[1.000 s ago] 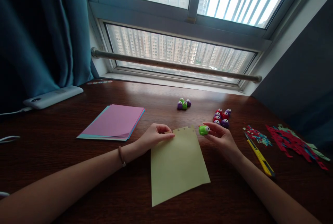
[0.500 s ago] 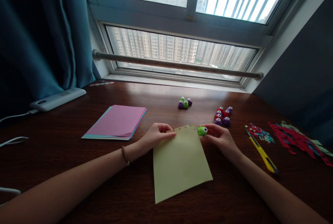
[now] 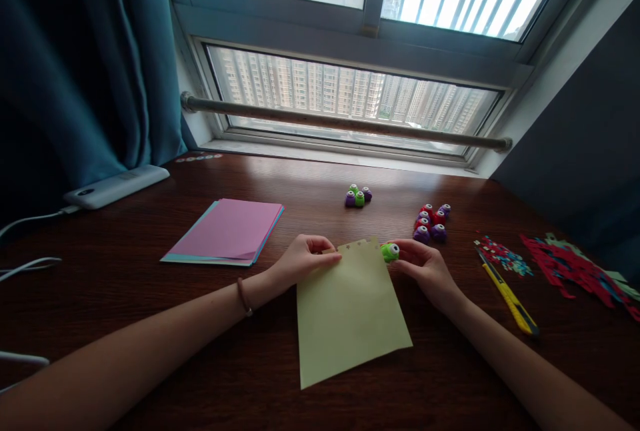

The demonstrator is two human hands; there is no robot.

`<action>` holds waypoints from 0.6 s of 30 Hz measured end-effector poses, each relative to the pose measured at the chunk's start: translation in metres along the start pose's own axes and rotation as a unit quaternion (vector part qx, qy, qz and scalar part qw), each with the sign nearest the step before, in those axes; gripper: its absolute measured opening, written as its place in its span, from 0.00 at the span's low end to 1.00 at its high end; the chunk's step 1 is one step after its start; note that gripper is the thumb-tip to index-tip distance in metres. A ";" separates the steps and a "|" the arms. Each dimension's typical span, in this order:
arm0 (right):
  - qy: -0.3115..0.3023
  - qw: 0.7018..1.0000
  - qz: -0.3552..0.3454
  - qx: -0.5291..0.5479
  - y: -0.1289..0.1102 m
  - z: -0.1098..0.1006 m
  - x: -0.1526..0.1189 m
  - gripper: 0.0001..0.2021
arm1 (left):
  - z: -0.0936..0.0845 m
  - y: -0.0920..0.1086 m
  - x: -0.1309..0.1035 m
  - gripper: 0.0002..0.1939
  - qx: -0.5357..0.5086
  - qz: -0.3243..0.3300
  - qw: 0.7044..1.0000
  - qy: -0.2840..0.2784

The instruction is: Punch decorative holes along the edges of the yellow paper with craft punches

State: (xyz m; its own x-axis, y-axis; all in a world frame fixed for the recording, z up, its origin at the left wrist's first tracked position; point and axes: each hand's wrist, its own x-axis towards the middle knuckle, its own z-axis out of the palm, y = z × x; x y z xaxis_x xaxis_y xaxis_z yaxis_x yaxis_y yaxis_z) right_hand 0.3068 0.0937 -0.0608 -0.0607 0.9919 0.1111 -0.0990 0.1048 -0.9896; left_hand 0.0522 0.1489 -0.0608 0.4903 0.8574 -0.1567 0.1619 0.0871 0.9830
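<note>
My left hand [image 3: 310, 259] pinches the top left part of a pale yellow sheet of paper [image 3: 353, 317], thumb on top. Small cut-out shapes run along the sheet's far edge. At its far right corner is a small green craft paper punch [image 3: 390, 252] with a white, eye-like round top. My right hand [image 3: 423, 267] holds this punch from the right with thumb and fingers, and the sheet's edge reaches it. Whether the paper sits inside the punch's slot, I cannot tell.
Several green and purple punches [image 3: 358, 196] stand at the back, with red and purple ones [image 3: 431, 223] to their right. A yellow cutter knife [image 3: 510, 297], confetti [image 3: 503, 255] and red paper strips [image 3: 575, 267] lie right. Coloured paper [image 3: 225, 231] and a white power bank [image 3: 117, 186] lie left.
The whole view has shifted slightly. Both hands, the yellow sheet and the green punch keep nearly the same places relative to one another.
</note>
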 end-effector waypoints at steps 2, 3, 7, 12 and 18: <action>0.009 1.000 -0.003 -0.005 0.001 -0.002 0.001 0.16 | 0.000 0.001 0.000 0.17 0.002 -0.002 1.000 0.002; 0.007 1.000 -0.002 -0.009 0.001 -0.003 0.001 0.16 | 0.000 0.001 -0.001 0.17 0.003 -0.002 1.000 0.002; 0.001 1.000 0.003 -0.016 0.002 -0.004 0.002 0.17 | 0.001 0.002 -0.001 0.17 0.005 -0.003 1.000 0.003; 0.007 1.000 0.003 -0.010 0.001 -0.002 0.000 0.17 | 0.001 0.003 -0.002 0.17 0.014 -0.003 1.000 0.007; -0.013 0.998 -0.040 -0.045 0.002 -0.002 0.001 0.16 | 0.001 0.005 -0.002 0.17 0.033 0.002 0.999 0.010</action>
State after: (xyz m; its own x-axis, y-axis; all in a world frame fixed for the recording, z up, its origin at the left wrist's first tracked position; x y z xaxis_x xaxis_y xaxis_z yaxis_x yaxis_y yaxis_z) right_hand 0.3088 0.0956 -0.0632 -0.0819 0.9782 0.1907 -0.0148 0.1901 -0.9816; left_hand 0.0527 0.1468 -0.0561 0.4736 0.8679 -0.1500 0.2159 0.0507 0.9751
